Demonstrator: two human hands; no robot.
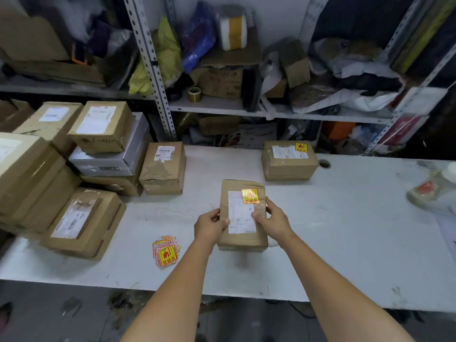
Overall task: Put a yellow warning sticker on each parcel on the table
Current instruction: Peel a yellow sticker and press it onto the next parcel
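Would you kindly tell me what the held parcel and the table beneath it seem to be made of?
The held parcel looks like matte brown cardboard, with a glossy clear tape band catching light. The table seems white laminate or painted board, scuffed; I cannot tell which.

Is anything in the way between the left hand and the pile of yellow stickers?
No, nothing visible. Only bare table lies between the left hand and the sticker pile. That hand grips the stickered parcel, though.
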